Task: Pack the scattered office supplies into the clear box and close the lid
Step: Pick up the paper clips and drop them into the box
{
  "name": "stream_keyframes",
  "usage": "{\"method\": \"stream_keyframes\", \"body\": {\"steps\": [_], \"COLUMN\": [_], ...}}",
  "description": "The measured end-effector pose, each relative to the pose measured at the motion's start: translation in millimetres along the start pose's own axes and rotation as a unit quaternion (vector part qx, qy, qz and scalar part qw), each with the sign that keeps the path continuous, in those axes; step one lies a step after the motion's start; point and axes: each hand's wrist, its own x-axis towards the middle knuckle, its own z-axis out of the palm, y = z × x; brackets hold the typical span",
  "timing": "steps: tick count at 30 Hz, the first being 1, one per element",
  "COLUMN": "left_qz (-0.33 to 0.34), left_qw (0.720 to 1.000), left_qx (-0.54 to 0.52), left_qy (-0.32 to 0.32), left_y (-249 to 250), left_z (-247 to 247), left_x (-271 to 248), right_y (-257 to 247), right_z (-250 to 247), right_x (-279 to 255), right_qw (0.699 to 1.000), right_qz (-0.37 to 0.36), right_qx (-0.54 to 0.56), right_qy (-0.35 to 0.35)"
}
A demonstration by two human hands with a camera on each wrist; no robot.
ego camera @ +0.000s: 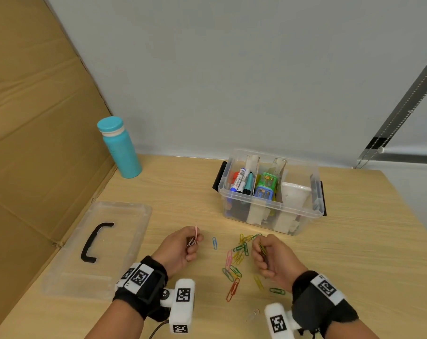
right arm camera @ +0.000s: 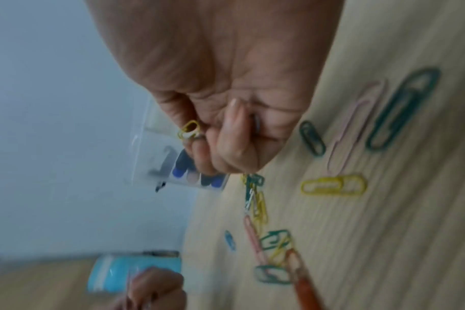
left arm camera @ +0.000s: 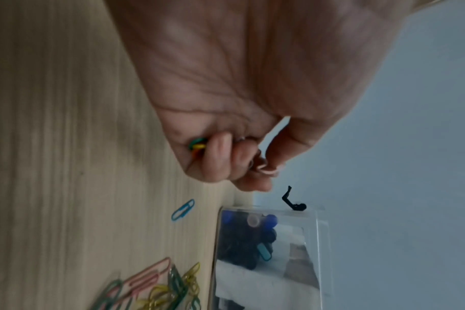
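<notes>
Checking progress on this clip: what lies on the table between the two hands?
In the head view, a lone blue paper clip and a loose pile of coloured paper clips lie between the left hand and the right hand.

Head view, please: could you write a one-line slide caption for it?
Both hands, left and right, gather coloured paper clips before the open clear box, its lid set aside.

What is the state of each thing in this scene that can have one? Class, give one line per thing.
clear box: open, lid off, partly filled
lid: lying flat on the table, apart from the box
bottle: upright, cap on
loose paper clips: scattered on the table
left hand: fingers curled, holding paper clips
right hand: fingers curled, holding paper clips
</notes>
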Motion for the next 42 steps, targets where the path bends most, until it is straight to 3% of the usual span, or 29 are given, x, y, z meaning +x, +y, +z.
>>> {"method": "stream_keyframes", "body": {"steps": [2, 6, 8, 9, 10, 12, 13, 14, 16, 20, 23, 25, 27, 30, 33, 36, 37, 39, 42], "left_qz": [0.002, -0.011, -0.018, -0.003, 0.019, 0.06, 0.058, 0.044, 0.024, 0.035, 0.032, 0.039, 0.054, 0.096, 0.138, 0.169, 0.176, 0.189, 0.208], "left_qw": [0.997, 0.995, 0.999, 0.988, 0.954, 0.836, 0.788, 0.757, 0.729, 0.704, 0.695, 0.695, 0.708, 0.76, 0.814, 0.829, 0.829, 0.827, 0.821], "left_qx": [-0.065, -0.088, 0.027, 0.148, 0.293, 0.537, 0.605, 0.644, 0.677, 0.702, 0.712, 0.714, 0.702, 0.642, 0.564, 0.534, 0.531, 0.53, 0.532], "left_qy": [-0.035, -0.045, 0.002, 0.034, 0.061, 0.097, 0.103, 0.104, 0.096, 0.097, 0.092, 0.076, 0.057, 0.026, 0.005, 0.007, 0.008, 0.008, 0.005], "left_y": [0, -1, -1, -2, -2, -7, -8, -10, -14, -19, -20, -19, -18, -19, -19, -20, -20, -19, -16], "left_z": [0, 1, 3, 4, 4, 6, 10, 14, 21, 28, 27, 26, 23, 16, 7, 1, 0, 2, 9], "left_x": [0, 5, 12, 16, 21, 29, 32, 34, 40, 44, 42, 39, 34, 20, 5, -4, -6, -10, -15], "right_y": [0, -1, -3, -5, -6, -8, -8, -7, -1, 9, 12, 10, 6, -6, -31, -78, -94, -121, -145], "right_z": [-1, 0, 1, 2, 5, 17, 25, 32, 43, 53, 54, 51, 43, 21, -1, -12, -16, -24, -26], "right_x": [0, 13, 19, 23, 25, 27, 28, 31, 38, 48, 41, 34, 27, 7, -26, -60, -66, -65, -42], "right_qw": [0.997, 0.998, 0.979, 0.956, 0.924, 0.85, 0.822, 0.798, 0.761, 0.731, 0.704, 0.708, 0.749, 0.818, 0.857, 0.885, 0.876, 0.817, 0.722], "right_qz": [0.015, 0.012, 0.017, 0.017, 0.014, 0.013, 0.021, 0.031, 0.046, 0.061, 0.041, 0.026, 0.024, 0.013, -0.04, -0.086, -0.107, -0.144, -0.096], "right_qx": [0.077, -0.032, -0.164, -0.254, -0.347, -0.498, -0.542, -0.573, -0.616, -0.646, -0.683, -0.688, -0.652, -0.571, -0.513, -0.456, -0.468, -0.546, -0.665], "right_qy": [-0.017, 0.06, 0.117, 0.143, 0.16, 0.169, 0.175, 0.184, 0.199, 0.21, 0.189, 0.156, 0.118, 0.064, 0.033, 0.03, 0.05, 0.115, 0.166]}}
